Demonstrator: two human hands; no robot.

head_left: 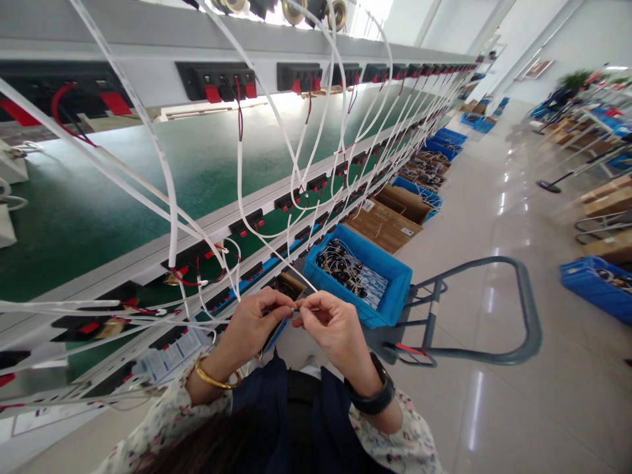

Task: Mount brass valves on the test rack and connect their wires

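My left hand (254,324) and my right hand (332,324) meet in front of my chest, fingers pinched together on the end of a thin white cable (276,258). The cable runs up and left from my fingertips toward the rack. A gold bangle sits on my left wrist and a dark watch on my right wrist. What lies at the very cable tip between my fingers is too small to make out.
A long green test bench (148,178) with rows of black-and-red sockets (217,82) and many hanging white cables fills the left. A blue bin (390,293) of wired parts rests on a grey trolley (518,309). Cardboard boxes (385,224) and more blue bins line the floor.
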